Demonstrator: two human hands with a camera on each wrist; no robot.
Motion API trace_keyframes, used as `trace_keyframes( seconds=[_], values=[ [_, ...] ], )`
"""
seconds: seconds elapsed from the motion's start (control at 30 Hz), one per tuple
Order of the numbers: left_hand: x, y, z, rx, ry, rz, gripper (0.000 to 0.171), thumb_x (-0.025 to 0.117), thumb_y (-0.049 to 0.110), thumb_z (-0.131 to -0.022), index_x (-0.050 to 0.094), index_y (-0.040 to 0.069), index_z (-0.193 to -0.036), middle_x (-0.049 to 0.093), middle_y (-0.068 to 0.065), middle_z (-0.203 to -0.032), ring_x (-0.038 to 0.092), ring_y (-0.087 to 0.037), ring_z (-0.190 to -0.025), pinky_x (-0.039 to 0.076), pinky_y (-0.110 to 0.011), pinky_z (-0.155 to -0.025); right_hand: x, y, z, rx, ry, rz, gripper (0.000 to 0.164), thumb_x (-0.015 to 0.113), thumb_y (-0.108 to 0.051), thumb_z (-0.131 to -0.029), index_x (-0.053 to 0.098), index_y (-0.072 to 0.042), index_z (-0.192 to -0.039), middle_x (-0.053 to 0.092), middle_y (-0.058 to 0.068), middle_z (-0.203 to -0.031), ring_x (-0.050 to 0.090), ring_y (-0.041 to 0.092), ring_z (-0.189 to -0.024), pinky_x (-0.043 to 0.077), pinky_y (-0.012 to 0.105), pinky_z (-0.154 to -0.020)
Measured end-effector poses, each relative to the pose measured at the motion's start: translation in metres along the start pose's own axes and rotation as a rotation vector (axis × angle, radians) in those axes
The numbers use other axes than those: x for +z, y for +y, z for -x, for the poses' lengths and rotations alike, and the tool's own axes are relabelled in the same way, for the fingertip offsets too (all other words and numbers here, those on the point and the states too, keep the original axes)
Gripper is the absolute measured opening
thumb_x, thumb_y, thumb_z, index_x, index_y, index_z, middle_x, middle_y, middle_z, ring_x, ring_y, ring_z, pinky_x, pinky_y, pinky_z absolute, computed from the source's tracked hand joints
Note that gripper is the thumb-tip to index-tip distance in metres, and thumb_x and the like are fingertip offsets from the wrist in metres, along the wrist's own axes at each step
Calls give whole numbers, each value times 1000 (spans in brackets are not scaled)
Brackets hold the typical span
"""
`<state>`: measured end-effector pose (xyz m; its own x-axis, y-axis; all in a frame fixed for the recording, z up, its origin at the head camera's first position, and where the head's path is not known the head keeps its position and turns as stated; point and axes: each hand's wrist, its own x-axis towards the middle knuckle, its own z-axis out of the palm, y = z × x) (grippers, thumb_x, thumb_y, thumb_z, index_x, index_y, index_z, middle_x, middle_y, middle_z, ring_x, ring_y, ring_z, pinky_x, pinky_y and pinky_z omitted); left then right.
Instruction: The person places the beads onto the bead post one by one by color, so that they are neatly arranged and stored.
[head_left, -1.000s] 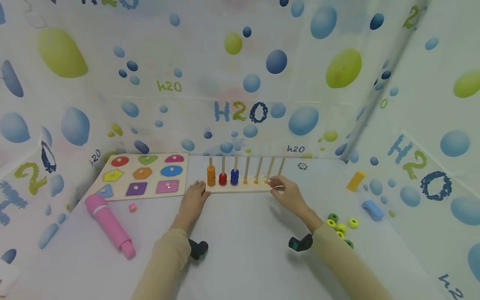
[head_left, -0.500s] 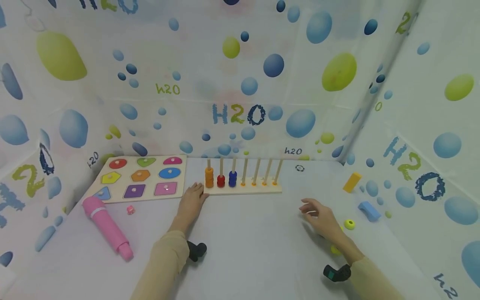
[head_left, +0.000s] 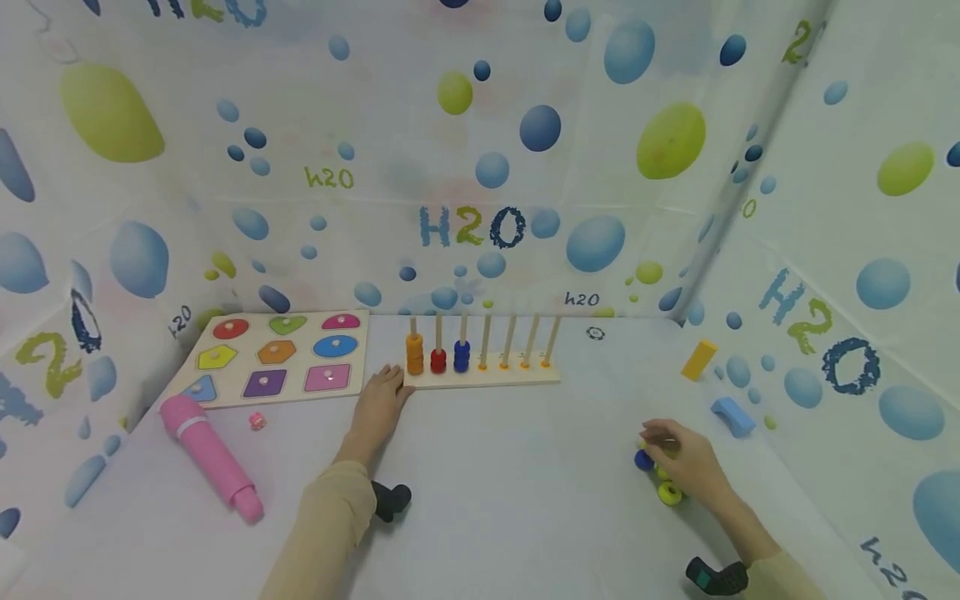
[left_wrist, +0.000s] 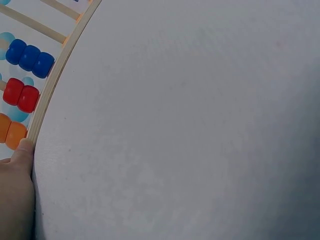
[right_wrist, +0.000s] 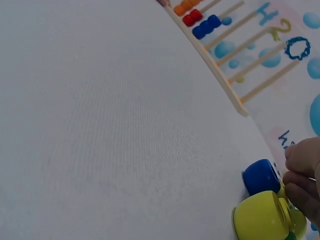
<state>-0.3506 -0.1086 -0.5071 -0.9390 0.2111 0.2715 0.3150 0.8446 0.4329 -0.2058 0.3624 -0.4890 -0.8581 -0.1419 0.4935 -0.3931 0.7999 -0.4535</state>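
A wooden peg stacker (head_left: 495, 379) stands at the back of the table with a row of upright pegs. Orange beads (head_left: 415, 354), red beads (head_left: 438, 361) and blue beads (head_left: 462, 356) sit on its three left pegs; the others are bare. My left hand (head_left: 378, 404) rests against its left end, fingers extended and thumb at the base's front edge. At the right, my right hand (head_left: 686, 458) bends its fingers over loose beads. A blue bead (right_wrist: 261, 177) and a yellow bead (right_wrist: 260, 217) lie beside its fingertips. Whether the fingers pinch a bead I cannot tell.
A shape puzzle board (head_left: 360, 342) lies at the back left. In front of it are a pink toy microphone (head_left: 213, 458) and a small pink piece (head_left: 257, 421). A yellow block (head_left: 699, 360) and a blue block (head_left: 732, 417) lie at the far right.
My right hand has left the stacker's right end and moved right and toward me to the loose beads. A blue bead now shows by its fingertips. The left hand stays at the stacker.
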Motion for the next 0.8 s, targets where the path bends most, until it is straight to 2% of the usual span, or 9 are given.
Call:
trace_keyframes(
  seconds=[0.17,0.33,0.47,0.6,0.8],
  values=[
    [0,-1,0,-5,-10,-3,48,55,24,-97,48,-8,-133,46,-23,-138,35,-37,-133,22,-48,-112,-4,0,6,-50,-23,49,33,78,1,-72,65,-3,-102,70,3,-93,67,19,-82,57,28,-71],
    [1,-3,-2,7,-2,3,48,54,23,-97,48,-9,-132,46,-24,-137,35,-38,-132,22,-50,-112,-8,-1,10,-62,-105,94,36,82,-5,-68,68,-6,-101,69,1,-97,65,22,-88,57,34,-74],
    [0,-3,-2,17,10,-1,47,55,22,-97,49,-10,-130,48,-24,-135,36,-39,-131,23,-50,-112,-8,-3,9,-62,-137,103,38,82,-4,-68,68,-6,-103,68,0,-100,62,23,-93,56,35,-77],
    [0,-2,0,21,1,-2,47,55,22,-97,49,-10,-130,48,-25,-135,36,-39,-131,23,-49,-112,-5,-3,10,-61,-128,124,35,81,-2,-69,68,-7,-102,66,-2,-98,60,21,-92,55,33,-77],
    [3,-4,0,32,21,-2,46,55,22,-97,50,-11,-129,49,-25,-134,38,-39,-130,24,-49,-112,4,-2,5,-79,-38,100,39,81,1,-68,66,-8,-103,67,-2,-97,62,17,-90,56,27,-74]
  ],
)
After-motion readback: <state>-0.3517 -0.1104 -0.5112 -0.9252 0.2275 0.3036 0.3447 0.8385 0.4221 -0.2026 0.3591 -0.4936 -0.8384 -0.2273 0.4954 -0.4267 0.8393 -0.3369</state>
